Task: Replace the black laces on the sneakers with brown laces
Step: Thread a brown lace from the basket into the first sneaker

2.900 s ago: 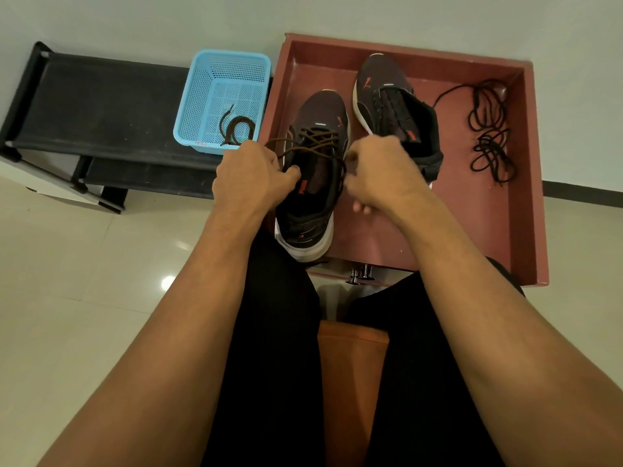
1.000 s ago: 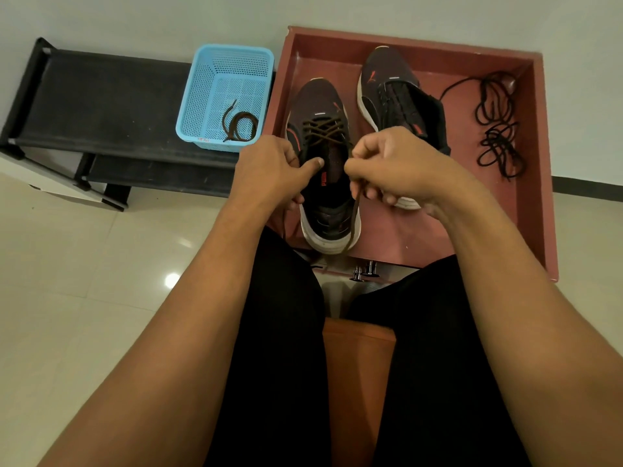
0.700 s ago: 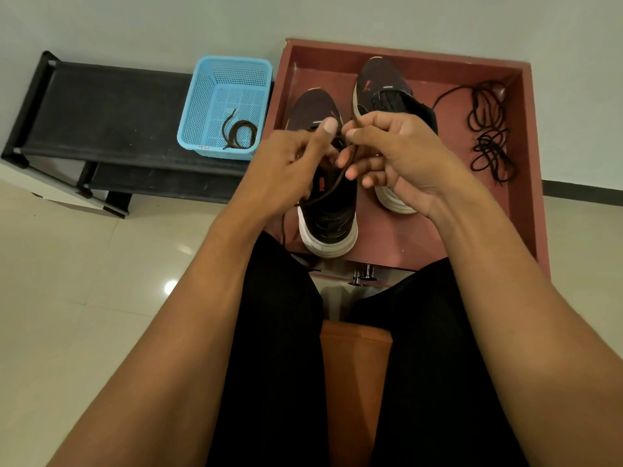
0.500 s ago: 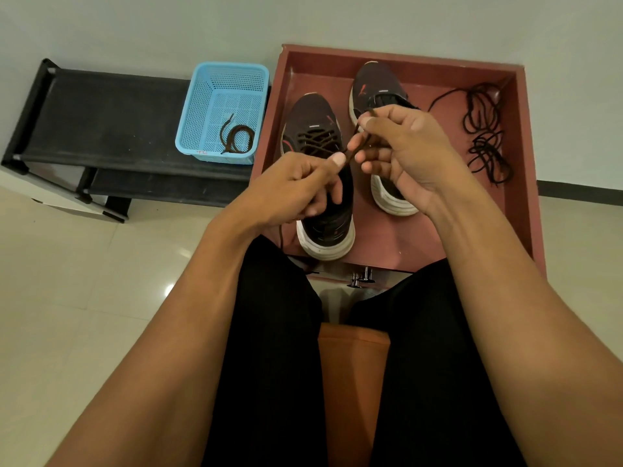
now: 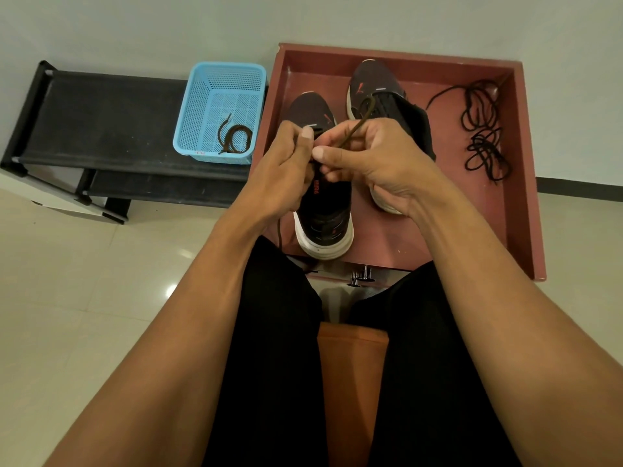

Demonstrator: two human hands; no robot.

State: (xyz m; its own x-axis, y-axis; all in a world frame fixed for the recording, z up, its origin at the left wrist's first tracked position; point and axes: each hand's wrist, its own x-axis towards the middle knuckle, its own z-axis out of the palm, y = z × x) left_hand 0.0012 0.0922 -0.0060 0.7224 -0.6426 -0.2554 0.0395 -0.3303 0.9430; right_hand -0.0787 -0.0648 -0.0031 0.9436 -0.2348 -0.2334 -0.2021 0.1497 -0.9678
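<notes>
**A:** Start closest in. What's there?

**B:** Just this side of the fingers is the heel of the near sneaker (image 5: 323, 217), standing in the red tray (image 5: 526, 183). One tail of the brown lace (image 5: 357, 125) dangles below the left wrist.

**A:** And the hands themselves?

**B:** Both are curled over the shoe's tongue, with the thumbs almost meeting. The left hand (image 5: 286, 170) pinches the lace between thumb and forefinger. The right hand (image 5: 374, 160) has its fingers folded round the other end, which pokes up past its knuckles. I'd guess a knot is being formed, but the crossing is hidden.

**A:** So this shoe is nearly done?

**B:** Probably, though the hands cover most of the eyelets.

**A:** What's further out?

**B:** Just beyond the right fingers is the far sneaker (image 5: 381, 89), collar slumped, apparently unlaced. Well off to the right of the fingers, the black laces (image 5: 482, 129) lie loose in the tray's corner, so removal looks finished. Left of the fingers, the blue basket (image 5: 219, 67) holds a spare brown lace (image 5: 236, 139), coiled. The knot and the whole second shoe are left to do.
</notes>
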